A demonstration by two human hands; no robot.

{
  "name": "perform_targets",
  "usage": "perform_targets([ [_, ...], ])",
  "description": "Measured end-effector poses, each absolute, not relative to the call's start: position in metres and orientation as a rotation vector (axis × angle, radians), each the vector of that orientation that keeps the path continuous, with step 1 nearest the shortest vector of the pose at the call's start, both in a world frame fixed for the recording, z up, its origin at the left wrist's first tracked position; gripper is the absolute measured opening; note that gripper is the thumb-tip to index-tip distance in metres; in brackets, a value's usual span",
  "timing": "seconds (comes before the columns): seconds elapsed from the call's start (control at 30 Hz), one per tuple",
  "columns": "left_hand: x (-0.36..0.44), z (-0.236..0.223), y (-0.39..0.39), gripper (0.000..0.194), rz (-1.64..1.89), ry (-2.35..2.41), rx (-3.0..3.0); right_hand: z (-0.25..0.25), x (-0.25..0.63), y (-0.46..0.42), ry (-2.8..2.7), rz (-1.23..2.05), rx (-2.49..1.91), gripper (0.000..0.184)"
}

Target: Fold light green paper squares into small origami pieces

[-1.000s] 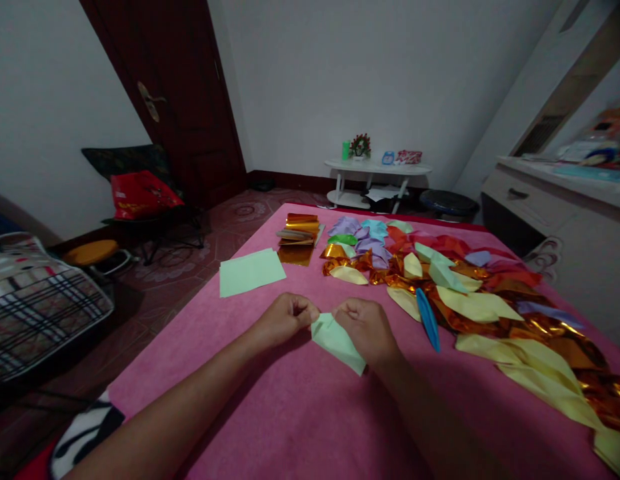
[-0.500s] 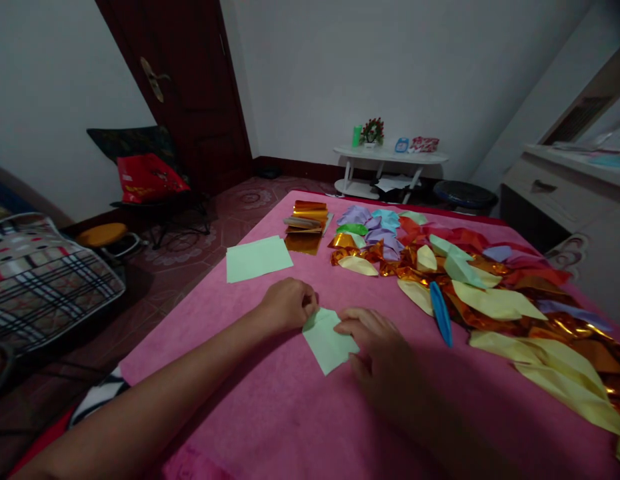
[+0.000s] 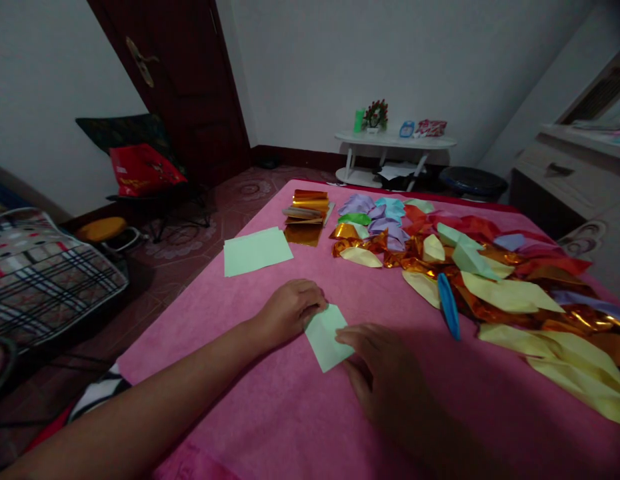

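Observation:
A small pale green folded paper (image 3: 326, 341) lies on the pink cloth between my hands. My left hand (image 3: 293, 308) has its fingers curled on the paper's upper left corner. From the right, my right hand (image 3: 377, 367) grips the paper's right edge between thumb and fingers. Beyond my left hand, a stack of pale green sheets (image 3: 257, 252) rests flat on the cloth. Gold foil sheets (image 3: 306, 217) sit in a pile just behind that stack.
The pink-covered table (image 3: 230, 413) spreads before me. Many folded papers in yellow (image 3: 565, 360), lilac, red and gold crowd its right side, with a blue folded piece (image 3: 449, 307) at their near edge. A white side table (image 3: 395, 140) stands behind.
The green paper now looks flatter and neater, with its right corner under my right fingers. Both hands stay on it. The whole view has shifted slightly.

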State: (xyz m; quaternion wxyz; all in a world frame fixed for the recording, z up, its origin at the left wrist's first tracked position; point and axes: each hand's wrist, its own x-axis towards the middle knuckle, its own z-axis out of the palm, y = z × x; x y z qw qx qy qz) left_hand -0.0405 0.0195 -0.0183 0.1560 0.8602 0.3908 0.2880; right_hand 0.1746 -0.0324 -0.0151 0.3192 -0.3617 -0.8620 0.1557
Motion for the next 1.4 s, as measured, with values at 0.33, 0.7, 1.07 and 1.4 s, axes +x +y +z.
perform_targets([
  [0.33, -0.049, 0.006, -0.001, 0.03, 0.551, 1.019, 2.623, -0.018, 0.176, -0.032, -2.246, 0.512, -0.965, 0.039],
  [0.7, -0.047, 0.009, -0.023, 0.038, 0.457, 0.948, 2.723, -0.023, 0.178, -0.029, -2.234, 0.5, -0.965, 0.039],
  [1.07, -0.041, 0.015, -0.031, 0.048, 0.288, 1.057, 2.727, -0.036, 0.191, -0.009, -2.245, 0.468, -0.85, 0.041],
  [1.4, -0.006, -0.006, -0.05, 0.034, 0.325, 1.383, 2.765, -0.033, 0.194, 0.0, -2.247, 0.497, -0.765, 0.033],
])
